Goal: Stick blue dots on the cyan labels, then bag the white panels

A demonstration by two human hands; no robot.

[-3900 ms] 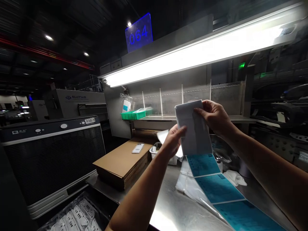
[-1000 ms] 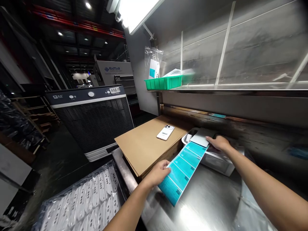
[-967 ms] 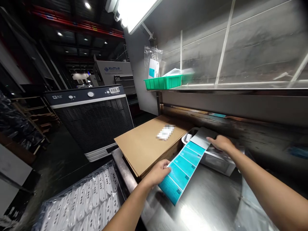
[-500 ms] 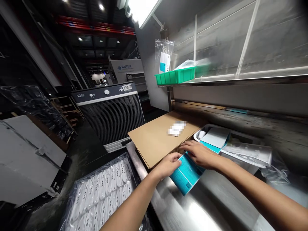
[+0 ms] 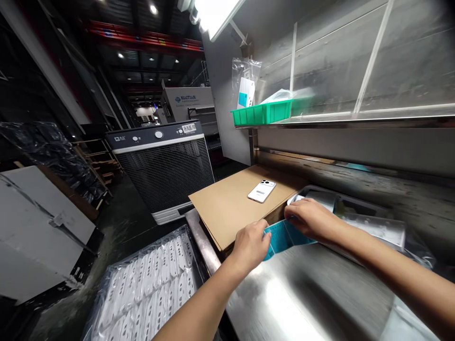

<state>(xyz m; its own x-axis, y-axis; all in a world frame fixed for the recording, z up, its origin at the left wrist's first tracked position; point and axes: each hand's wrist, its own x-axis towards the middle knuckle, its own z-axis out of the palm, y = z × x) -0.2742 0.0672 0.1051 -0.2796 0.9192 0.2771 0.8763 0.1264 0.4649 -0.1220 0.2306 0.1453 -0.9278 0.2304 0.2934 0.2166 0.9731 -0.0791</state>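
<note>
A teal printed leaflet [image 5: 281, 237] with pale lines and panels stands on its edge at the metal worktop [image 5: 284, 293], stretched between my hands. My left hand [image 5: 251, 242] pinches its left end, fingers curled over the top edge. Further right, my right hand [image 5: 308, 217] grips the upper edge, its fingertips partly hidden. Just beyond the leaflet is a stack of brown cardboard sheets [image 5: 227, 203], with a white phone [image 5: 262, 191] lying on top. Behind my right hand sits a grey tray [image 5: 369, 201] holding clear plastic packs [image 5: 377, 227].
A shelf above the worktop carries a green bin [image 5: 265, 112] and a bagged white-and-teal box [image 5: 245, 92]. Down to the left is a plastic-lined crate of white wrapped pieces [image 5: 149, 284]. An air cooler [image 5: 163, 170] stands behind the bench's left end.
The leaflet has turned from lying tilted toward me to standing more upright on edge. My right hand has shifted right, and my left hand has rolled over the leaflet's end.
</note>
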